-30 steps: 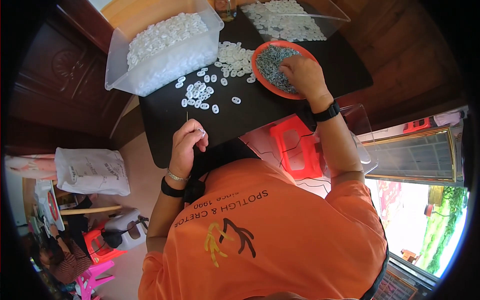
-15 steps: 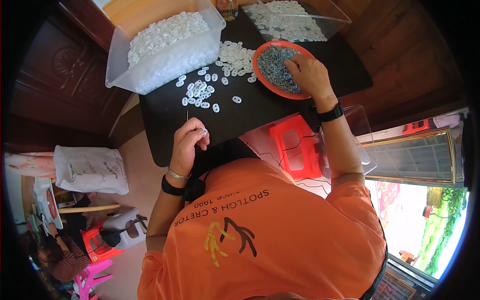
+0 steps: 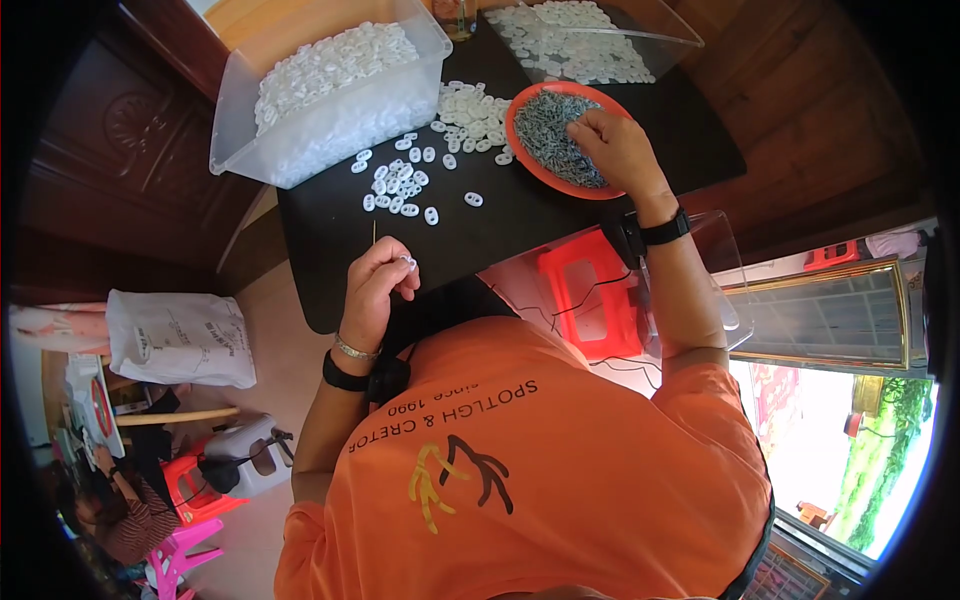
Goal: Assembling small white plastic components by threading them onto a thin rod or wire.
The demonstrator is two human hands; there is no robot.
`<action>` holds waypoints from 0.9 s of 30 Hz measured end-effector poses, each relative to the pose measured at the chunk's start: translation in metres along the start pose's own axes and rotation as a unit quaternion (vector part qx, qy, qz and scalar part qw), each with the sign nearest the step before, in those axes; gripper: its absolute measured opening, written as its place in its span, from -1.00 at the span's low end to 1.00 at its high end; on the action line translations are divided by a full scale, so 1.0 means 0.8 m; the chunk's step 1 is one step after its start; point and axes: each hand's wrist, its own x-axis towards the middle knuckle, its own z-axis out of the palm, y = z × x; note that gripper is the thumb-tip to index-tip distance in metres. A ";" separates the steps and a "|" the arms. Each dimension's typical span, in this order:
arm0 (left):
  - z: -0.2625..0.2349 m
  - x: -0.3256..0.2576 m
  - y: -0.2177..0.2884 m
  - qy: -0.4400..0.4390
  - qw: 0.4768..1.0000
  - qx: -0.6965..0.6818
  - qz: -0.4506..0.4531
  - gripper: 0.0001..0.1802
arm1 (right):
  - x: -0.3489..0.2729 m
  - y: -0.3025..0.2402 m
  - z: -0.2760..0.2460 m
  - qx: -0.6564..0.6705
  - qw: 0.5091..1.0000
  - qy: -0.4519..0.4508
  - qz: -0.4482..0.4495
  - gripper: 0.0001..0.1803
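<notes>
My left hand (image 3: 378,282) is closed at the table's near edge, with a small white oval plastic piece (image 3: 409,262) between its fingers. A thin upright stick or wire (image 3: 374,231) shows just beyond its knuckles; whether the hand holds it is unclear. Over an orange bowl (image 3: 519,158) of small grey screws (image 3: 552,135), my right hand (image 3: 617,150) has thumb and fingers pinched together at the heap. What lies in that pinch is hidden. Loose white two-holed oval pieces (image 3: 398,180) are scattered on the dark table (image 3: 480,230) between the hands.
A clear plastic bin (image 3: 330,130) heaped with white pieces stands at the far left. More pieces lie flat by a clear lid or tray (image 3: 655,25) at the far right. Beneath the table's right side is a red stool (image 3: 590,300). Another person (image 3: 140,515) sits at the lower left.
My right hand has shifted very slightly left over the screws, still pinched. My left hand stays in nearly the same place with the white piece.
</notes>
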 end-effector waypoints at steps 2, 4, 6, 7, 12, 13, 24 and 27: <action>0.000 0.000 -0.001 -0.001 1.000 -0.001 0.004 -0.85 | 0.000 -0.003 0.000 -0.046 0.999 0.023 -0.017 -0.75; -0.001 -0.001 -0.003 0.000 1.000 -0.001 0.008 -0.85 | 0.002 -0.005 0.001 -0.045 0.997 0.064 -0.005 -0.75; -0.001 -0.002 -0.003 -0.001 1.000 -0.001 0.011 -0.85 | 0.004 0.000 0.001 -0.067 0.995 0.072 -0.022 -0.79; -0.001 -0.002 -0.003 -0.001 1.000 0.000 0.014 -0.85 | 0.005 0.005 0.000 -0.089 0.992 0.081 -0.038 -0.82; -0.001 -0.003 -0.004 0.003 1.000 0.000 0.020 -0.85 | 0.005 0.016 0.005 -0.245 0.965 0.046 -0.086 -0.89; -0.001 -0.004 -0.005 0.003 1.000 0.002 0.021 -0.85 | 0.005 0.015 0.006 -0.263 0.961 0.037 -0.076 -0.90; -0.002 -0.005 -0.006 -0.001 1.000 -0.002 0.026 -0.85 | 0.009 0.015 0.006 -0.270 0.958 0.025 -0.095 -0.88; 0.000 -0.005 -0.005 0.006 1.000 -0.004 0.025 -0.85 | 0.012 0.021 0.011 -0.278 0.955 0.026 -0.099 -0.88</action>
